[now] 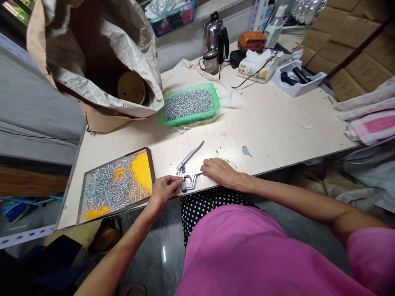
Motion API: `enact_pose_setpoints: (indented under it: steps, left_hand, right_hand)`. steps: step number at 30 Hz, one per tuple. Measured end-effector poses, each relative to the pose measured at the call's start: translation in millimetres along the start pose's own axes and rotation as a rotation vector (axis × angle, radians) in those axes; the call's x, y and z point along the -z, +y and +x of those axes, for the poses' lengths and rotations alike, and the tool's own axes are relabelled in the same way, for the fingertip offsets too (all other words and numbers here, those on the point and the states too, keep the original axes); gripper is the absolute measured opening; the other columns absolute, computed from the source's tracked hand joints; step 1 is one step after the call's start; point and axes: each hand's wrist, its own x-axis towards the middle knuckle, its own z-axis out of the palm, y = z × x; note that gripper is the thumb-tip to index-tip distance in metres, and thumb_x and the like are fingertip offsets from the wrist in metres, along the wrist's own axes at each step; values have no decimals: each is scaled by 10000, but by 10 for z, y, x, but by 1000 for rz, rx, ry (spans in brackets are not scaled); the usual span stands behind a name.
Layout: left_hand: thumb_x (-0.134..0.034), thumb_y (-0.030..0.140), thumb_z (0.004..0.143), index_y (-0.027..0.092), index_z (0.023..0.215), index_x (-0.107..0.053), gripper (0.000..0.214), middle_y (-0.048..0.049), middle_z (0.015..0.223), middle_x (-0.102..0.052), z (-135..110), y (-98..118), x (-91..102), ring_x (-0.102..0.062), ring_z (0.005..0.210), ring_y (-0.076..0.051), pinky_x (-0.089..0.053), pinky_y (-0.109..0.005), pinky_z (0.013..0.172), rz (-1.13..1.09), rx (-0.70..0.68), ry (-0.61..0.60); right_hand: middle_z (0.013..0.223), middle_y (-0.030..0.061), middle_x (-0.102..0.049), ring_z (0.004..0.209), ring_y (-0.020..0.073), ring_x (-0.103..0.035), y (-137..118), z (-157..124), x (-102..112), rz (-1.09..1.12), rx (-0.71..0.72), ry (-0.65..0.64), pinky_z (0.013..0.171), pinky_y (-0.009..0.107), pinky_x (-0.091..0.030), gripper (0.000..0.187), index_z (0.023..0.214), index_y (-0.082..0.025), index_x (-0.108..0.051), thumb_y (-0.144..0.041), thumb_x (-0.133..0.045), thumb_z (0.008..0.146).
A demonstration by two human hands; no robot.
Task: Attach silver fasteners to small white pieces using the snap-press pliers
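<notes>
Silver hand pliers point(190, 174), of the snap-fastener kind, lie near the table's front edge, handles spread apart. One handle points up and away, and a red bit shows at the jaw. My right hand point(220, 171) is closed around the end of the other handle. At the jaw, my left hand point(166, 188) has thumb and fingertips pinched together; whatever is between them is too small to make out. Left of that hand is a shallow tray point(151, 166) with a yellow bottom, covered in many small silver metal pieces.
A green plastic basket point(217, 102) full of similar silver pieces stands farther back. Beside it a large open sack point(105, 117) holds a round tan object. Along the back are a steel kettle point(213, 33), a metal cup point(211, 62), a tissue box point(254, 68) and a white tray point(299, 89).
</notes>
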Motion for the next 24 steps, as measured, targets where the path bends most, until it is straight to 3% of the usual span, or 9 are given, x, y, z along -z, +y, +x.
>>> enact_pose_setpoints:
  steps: [3, 7, 15, 24]
  left_hand:
    - [-853, 601, 499, 143, 686, -687, 522, 26, 506, -564, -28, 10, -86, -426, 465, -83, -298, -224, 482, -154, 92, -22]
    - [-868, 627, 432, 135, 668, -691, 574, 33, 471, -529, -30, 9, -143, -380, 460, -73, -240, -222, 477, -137, 123, 24]
    - [-812, 651, 490, 168, 524, -610, 524, 40, 427, -461, 4, 75, -105, -323, 445, -69, -210, -241, 475, 21, 117, -10]
    - [-777, 639, 529, 176, 519, -611, 492, 30, 416, -473, 98, 88, -41, -331, 441, -80, -221, -251, 485, 175, 146, -98]
  right_hand:
    - [912, 56, -610, 744, 163, -431, -13, -9, -21, -2, -6, 19, 678, 332, -243, 186, 943, -173, -631, -145, -459, 1011]
    - [927, 60, -606, 761, 165, -431, -26, -16, -11, 12, 0, 32, 683, 333, -243, 201, 939, -170, -618, -119, -437, 1008]
    - [908, 62, -604, 742, 161, -415, -46, -21, 73, 37, 1, 18, 659, 331, -227, 205, 916, -159, -607, -90, -429, 994]
    - [923, 70, -612, 723, 155, -408, -27, -20, 93, 65, 31, 3, 657, 327, -242, 196, 917, -153, -602, -103, -430, 998]
